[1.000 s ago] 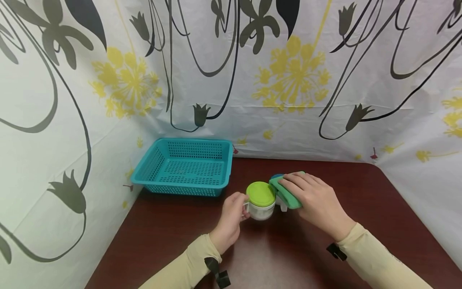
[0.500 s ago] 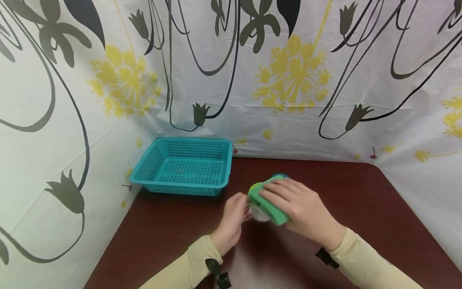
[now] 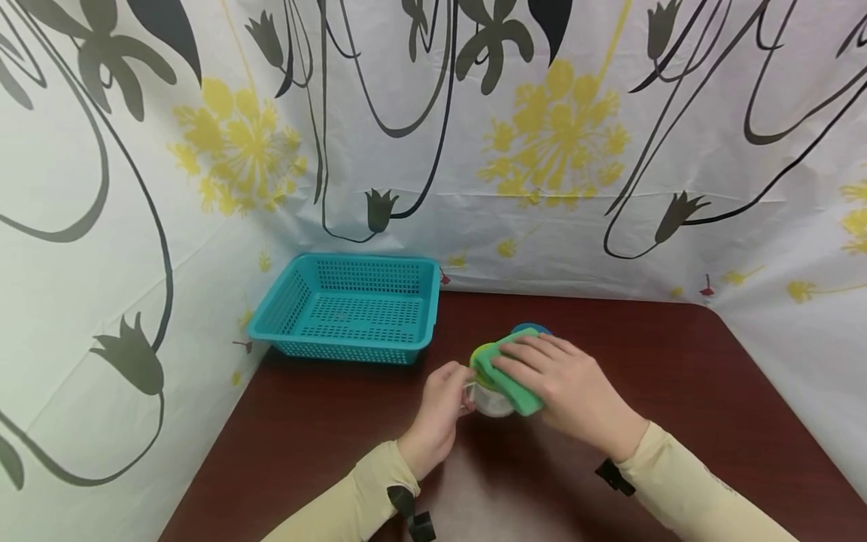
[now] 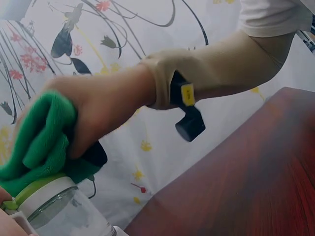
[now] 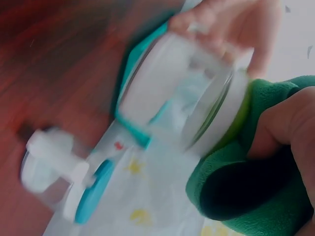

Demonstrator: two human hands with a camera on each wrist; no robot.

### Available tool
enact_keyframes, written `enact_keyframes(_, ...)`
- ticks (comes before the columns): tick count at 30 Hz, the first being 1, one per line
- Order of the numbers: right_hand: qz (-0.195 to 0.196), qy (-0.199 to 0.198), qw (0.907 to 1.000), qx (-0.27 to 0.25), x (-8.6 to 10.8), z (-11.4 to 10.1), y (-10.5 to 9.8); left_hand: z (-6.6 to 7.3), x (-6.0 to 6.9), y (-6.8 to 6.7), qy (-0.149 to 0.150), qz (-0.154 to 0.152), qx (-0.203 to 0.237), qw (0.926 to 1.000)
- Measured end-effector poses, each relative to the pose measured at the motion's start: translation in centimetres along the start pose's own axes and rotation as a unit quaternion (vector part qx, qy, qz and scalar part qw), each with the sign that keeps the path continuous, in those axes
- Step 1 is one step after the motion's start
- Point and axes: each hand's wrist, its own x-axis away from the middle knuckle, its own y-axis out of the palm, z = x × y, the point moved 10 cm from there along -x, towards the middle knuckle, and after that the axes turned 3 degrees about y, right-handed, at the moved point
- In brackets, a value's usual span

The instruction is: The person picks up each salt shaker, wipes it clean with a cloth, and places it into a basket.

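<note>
My left hand (image 3: 436,410) grips the white handle of a clear jar (image 3: 492,405) with a lime-green lid (image 3: 482,355). In my right hand (image 3: 572,388) is a folded green cloth (image 3: 513,384), which lies over much of that lid. The left wrist view shows the cloth (image 4: 37,142) bunched against the lid's top, above the jar's clear wall (image 4: 71,211). A second clear jar (image 5: 42,172) with a blue lid (image 5: 94,191) and a white handle stands behind; in the head view the cloth and right hand mostly hide it.
A turquoise perforated basket (image 3: 339,348) stands at the back left of the dark red table (image 3: 311,459). A white curtain (image 3: 406,162) with flower prints rises along the table's back and sides.
My right hand has moved the cloth left and toward me, from beside the green lid to on top of it, then shifted slightly. My left hand still grips the jar's handle.
</note>
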Motion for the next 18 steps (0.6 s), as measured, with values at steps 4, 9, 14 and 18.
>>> enact_keyframes(4, -0.004, 0.046, 0.9985, 0.028, 0.8, 2.8, 0.3, 0.0, 0.1, 0.0, 0.002, 0.009, 0.0, 1.0)
enact_keyframes(9, 0.003, 0.064, 0.9971, 0.041, 1.2, 3.8, 0.1, 0.1, 0.1, 0.1, 0.001, 0.011, -0.004, 0.9999)
enact_keyframes(14, 0.006, 0.063, 0.997, 0.046, 0.8, 3.6, -0.1, 0.3, 0.2, 0.1, -0.002, 0.01, -0.005, 0.9999)
enact_keyframes(18, 0.007, 0.058, 0.9972, 0.046, 0.3, 3.1, 0.0, 0.4, 0.3, 0.2, -0.003, 0.011, -0.006, 0.9999)
